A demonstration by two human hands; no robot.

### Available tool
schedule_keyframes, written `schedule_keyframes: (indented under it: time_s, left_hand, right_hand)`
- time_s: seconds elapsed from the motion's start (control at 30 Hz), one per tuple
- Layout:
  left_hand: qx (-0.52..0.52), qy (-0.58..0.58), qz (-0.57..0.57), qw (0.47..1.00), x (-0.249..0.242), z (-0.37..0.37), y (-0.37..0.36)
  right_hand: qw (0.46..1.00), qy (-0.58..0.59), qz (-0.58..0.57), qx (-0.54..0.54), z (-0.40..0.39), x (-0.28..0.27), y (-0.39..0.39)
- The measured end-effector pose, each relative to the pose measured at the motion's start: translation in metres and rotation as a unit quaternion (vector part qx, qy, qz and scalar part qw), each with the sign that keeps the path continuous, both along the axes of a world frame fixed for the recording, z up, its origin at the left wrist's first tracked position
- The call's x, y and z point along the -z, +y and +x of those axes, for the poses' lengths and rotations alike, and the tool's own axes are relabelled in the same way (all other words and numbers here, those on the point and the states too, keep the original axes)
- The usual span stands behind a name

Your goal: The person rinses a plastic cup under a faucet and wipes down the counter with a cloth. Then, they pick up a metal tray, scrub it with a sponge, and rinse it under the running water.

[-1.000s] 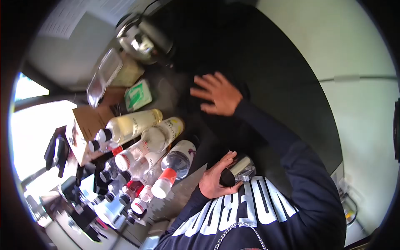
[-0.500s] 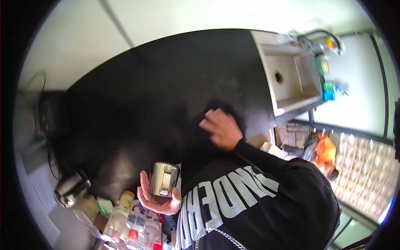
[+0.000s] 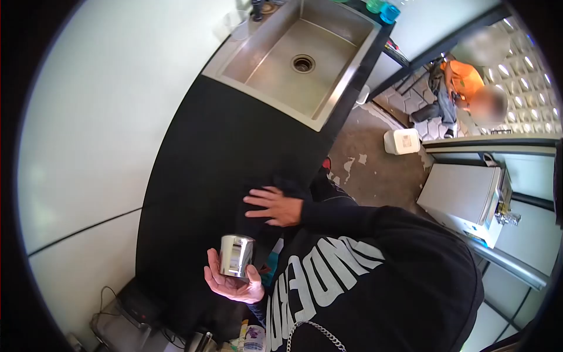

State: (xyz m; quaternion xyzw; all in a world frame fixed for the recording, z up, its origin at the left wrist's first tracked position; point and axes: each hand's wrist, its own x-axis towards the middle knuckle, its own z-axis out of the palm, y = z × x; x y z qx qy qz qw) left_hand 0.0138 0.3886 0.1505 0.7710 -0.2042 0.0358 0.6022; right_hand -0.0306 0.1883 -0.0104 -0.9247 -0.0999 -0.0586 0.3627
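My left hand [image 3: 237, 287] is closed round a shiny metal cup [image 3: 237, 256], with the thumb on one side and fingers curled beneath and behind. The cup is upright above the near part of the black countertop [image 3: 199, 152]. My right hand [image 3: 275, 208] lies palm down on the counter, fingers stretched and spread. Around and under it is a dark patch that looks like a black cloth [image 3: 287, 185], hard to tell from the counter.
A steel sink [image 3: 275, 76] is set into the counter's far end, with a clear plastic cup [image 3: 237, 26] beside it. A white tub [image 3: 402, 141] and a small fridge [image 3: 460, 188] stand to the right. Beyond sits a person in orange [image 3: 463, 79]. Bottles [image 3: 253, 339] are at the bottom edge.
The view has swung toward the sink, bringing floor and fridge in. My right hand, blurred before, shows sharply with fingers spread. The cup stays in my left hand.
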Motion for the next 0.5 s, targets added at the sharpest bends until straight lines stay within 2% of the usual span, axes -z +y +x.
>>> schedule_keyframes:
  time_s: [0.03,0.07,0.13,0.2,0.23,0.3,0.37,0.43,0.5]
  left_hand:
    - [-0.008,-0.001,-0.004,1.0,-0.003,0.001,-0.004]
    - [0.001,-0.013,-0.003,1.0,-0.006,0.002,-0.009]
    - [0.024,-0.033,0.012,0.999,-0.021,0.001,-0.024]
    - [0.045,-0.052,0.024,0.997,-0.035,-0.002,-0.038]
    - [0.055,-0.053,0.028,0.997,-0.043,-0.006,-0.047]
    - [0.073,-0.063,0.032,0.995,-0.062,-0.01,-0.069]
    - [0.094,-0.089,0.063,0.99,-0.086,-0.019,-0.099]
    - [0.091,-0.095,0.069,0.989,-0.105,-0.029,-0.118]
    - [0.089,-0.086,0.073,0.99,-0.127,-0.04,-0.138]
  right_hand:
    - [0.999,0.049,0.017,-0.004,-0.013,0.003,-0.014]
    - [0.996,0.081,-0.021,0.036,-0.018,0.005,-0.032]
    - [0.989,0.028,-0.064,0.133,-0.005,-0.02,-0.075]
    - [0.963,-0.024,-0.143,0.227,0.018,-0.03,-0.087]
    - [0.961,-0.029,-0.144,0.233,0.009,-0.041,-0.087]
    - [0.979,0.023,-0.144,0.143,-0.011,-0.071,-0.068]
    - [0.995,-0.048,-0.089,0.001,-0.065,-0.071,-0.087]
    - [0.995,-0.069,-0.061,-0.045,-0.114,-0.082,-0.131]
    - [0.998,0.004,-0.051,-0.049,-0.146,-0.078,-0.196]
